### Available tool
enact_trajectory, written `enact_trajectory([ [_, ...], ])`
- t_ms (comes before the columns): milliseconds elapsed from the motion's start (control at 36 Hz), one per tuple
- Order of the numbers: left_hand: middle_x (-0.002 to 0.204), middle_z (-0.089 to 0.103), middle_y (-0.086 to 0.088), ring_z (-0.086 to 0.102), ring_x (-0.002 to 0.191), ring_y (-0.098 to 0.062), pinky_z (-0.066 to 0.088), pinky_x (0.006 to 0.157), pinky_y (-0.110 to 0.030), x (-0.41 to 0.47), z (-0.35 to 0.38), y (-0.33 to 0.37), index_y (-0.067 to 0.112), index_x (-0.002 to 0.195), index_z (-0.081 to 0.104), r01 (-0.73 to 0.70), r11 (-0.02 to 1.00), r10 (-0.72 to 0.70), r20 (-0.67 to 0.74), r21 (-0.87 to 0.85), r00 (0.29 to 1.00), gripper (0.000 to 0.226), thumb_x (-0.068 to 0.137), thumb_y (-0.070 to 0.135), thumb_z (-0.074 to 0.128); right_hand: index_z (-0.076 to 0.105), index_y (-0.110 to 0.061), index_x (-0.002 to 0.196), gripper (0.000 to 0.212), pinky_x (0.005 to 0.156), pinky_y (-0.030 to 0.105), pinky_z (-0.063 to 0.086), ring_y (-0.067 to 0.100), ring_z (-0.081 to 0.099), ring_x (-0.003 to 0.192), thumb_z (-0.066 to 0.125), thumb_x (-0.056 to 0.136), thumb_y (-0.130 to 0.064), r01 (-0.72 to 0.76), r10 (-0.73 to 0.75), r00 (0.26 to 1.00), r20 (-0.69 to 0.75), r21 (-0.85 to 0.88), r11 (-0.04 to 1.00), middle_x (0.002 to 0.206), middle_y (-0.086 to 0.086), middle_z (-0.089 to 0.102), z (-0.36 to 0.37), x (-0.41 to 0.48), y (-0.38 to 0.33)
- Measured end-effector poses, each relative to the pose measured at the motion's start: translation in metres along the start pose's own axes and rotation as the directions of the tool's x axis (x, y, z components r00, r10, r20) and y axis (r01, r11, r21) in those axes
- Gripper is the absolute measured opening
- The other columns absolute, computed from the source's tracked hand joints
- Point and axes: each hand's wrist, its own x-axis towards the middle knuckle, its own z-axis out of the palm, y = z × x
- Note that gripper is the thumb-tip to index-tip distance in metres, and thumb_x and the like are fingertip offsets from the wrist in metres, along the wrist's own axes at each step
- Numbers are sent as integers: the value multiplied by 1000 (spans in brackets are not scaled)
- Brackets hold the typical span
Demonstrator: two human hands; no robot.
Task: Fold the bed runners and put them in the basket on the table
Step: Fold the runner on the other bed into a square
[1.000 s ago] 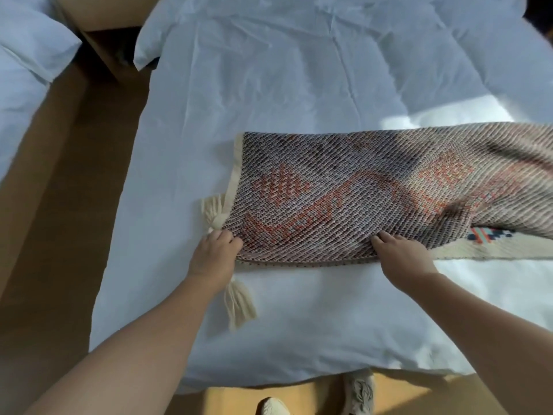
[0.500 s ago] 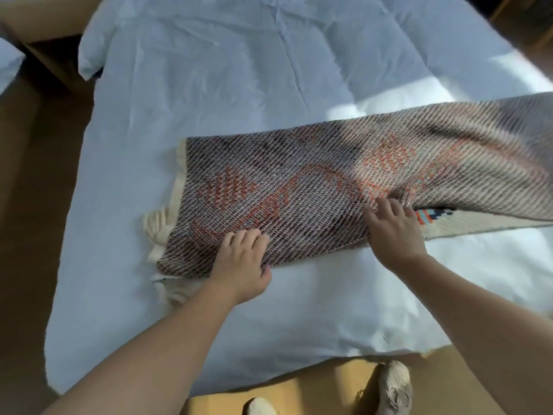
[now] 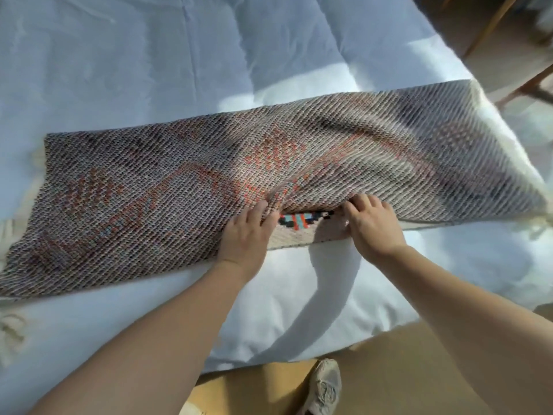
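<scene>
A woven bed runner [image 3: 167, 187], grey-brown with orange diamond patterns and cream tassels, lies folded lengthwise across the white bed. Its top layer shows the reverse side; a strip of the cream face with blue, orange and black blocks peeks out at the near edge. My left hand [image 3: 247, 232] rests flat on the top layer near the middle of the near edge. My right hand [image 3: 371, 226] presses its fingertips on the top layer's edge just right of that strip. The runner's right end [image 3: 484, 151] is blurred. No basket is in view.
The bed [image 3: 179, 61] with white sheets fills most of the view; its near edge runs above the wooden floor [image 3: 374, 372]. A shoe [image 3: 324, 387] stands on the floor close to the bed. Wooden furniture legs [image 3: 490, 22] show at the top right.
The view has swung to the right along the runner. My left hand slid right from the tasselled left end to the middle, close to my right hand, which moved a little along the near edge.
</scene>
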Motion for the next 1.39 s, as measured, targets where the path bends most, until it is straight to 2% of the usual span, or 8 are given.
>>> enact_trajectory([
  [139,95,67,-17,64,61,-36,49,47,-36,8,-8,-2,8,113,61,101,988,-90,95,-115,991,41,73,-2,60,60,-3,94,36,61,40,44,37,58,74,33,80,-20,25,-24,995,-95,5,1000,85,19,58,2,13,23],
  [278,66,64,-8,61,52,-31,45,41,-33,-2,-12,0,15,95,58,72,996,-72,9,-61,997,23,74,5,58,57,-2,69,2,54,40,46,37,58,63,58,70,-1,25,-10,993,-121,119,993,74,19,55,3,7,49],
  [417,89,65,-2,58,81,-28,41,73,-38,-18,-4,5,19,82,64,10,1000,-13,123,25,992,9,76,25,62,59,-7,66,5,58,38,46,34,57,65,63,69,-6,44,-39,993,-112,38,998,70,13,57,3,-27,63],
  [500,104,62,-7,57,96,-31,42,88,-42,-19,-3,21,15,91,64,21,998,-9,238,-51,971,38,75,48,54,62,-9,73,9,64,39,48,32,59,69,62,75,-18,60,-60,998,1,26,998,74,9,58,8,-43,63],
  [667,123,62,-18,57,115,-37,44,99,-51,9,-18,56,4,109,64,54,974,-2,229,-218,973,51,82,40,40,64,-13,80,26,63,35,44,30,58,73,42,84,-26,23,-15,998,-58,129,991,83,6,61,-11,-56,77],
  [833,163,5,-5,1,149,-19,-6,118,-36,64,-13,133,14,153,12,-68,981,122,304,-182,945,70,96,40,42,62,-9,103,24,74,43,47,37,57,90,61,79,-11,-216,214,976,29,39,976,104,16,58,-8,-60,146],
  [1028,162,-13,-8,-12,148,-22,-10,117,-39,129,12,229,15,153,-7,-58,990,103,378,-126,920,87,93,49,45,32,-20,146,66,104,52,32,42,31,132,47,83,-14,-331,358,890,281,-139,933,151,23,26,3,-71,267],
  [1389,162,1,-11,1,150,-21,-9,116,-28,154,25,284,7,153,1,56,985,24,452,-162,892,61,98,16,26,59,-12,111,28,72,39,53,31,62,85,45,87,-9,-218,231,907,352,-75,973,86,12,62,23,-64,375],
])
